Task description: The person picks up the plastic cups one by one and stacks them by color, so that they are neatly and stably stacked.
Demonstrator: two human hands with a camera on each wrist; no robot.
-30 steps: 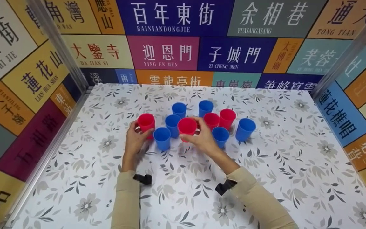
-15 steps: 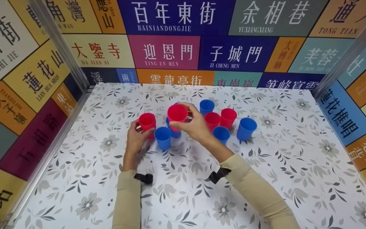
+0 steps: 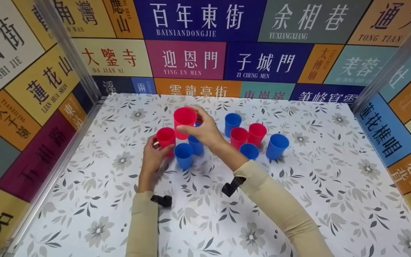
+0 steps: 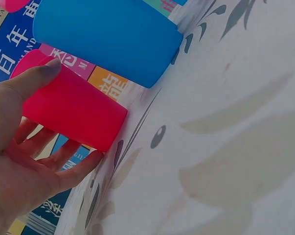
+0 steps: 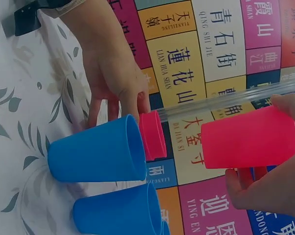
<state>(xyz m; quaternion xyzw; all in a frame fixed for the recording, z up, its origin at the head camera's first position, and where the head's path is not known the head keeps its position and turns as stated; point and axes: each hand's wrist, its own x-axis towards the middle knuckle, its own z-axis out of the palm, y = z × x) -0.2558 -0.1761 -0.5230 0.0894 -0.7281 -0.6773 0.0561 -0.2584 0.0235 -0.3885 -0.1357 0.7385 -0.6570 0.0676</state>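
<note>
My left hand (image 3: 152,157) grips a red cup (image 3: 165,135) that stands on the table; in the left wrist view the thumb lies on one side of this cup (image 4: 74,105) and the fingers on the other. My right hand (image 3: 208,131) holds another red cup (image 3: 184,117) in the air, behind and to the right of the first. In the right wrist view this raised cup (image 5: 250,139) is clear of the tabletop. Just right of my left hand stands a blue cup (image 3: 183,157), with a second blue cup (image 3: 196,146) behind it. A third blue cup is mostly hidden by my right hand.
To the right stand two red cups (image 3: 257,134) close together, a blue cup (image 3: 233,123) behind them, another blue cup (image 3: 249,151) in front and one blue cup (image 3: 277,146) farther right. Sign-patterned walls (image 3: 187,59) bound the flowered tabletop (image 3: 198,221).
My right hand has lifted its red cup from beside the front blue cups and carried it left and back. My left hand has stayed on its red cup.
</note>
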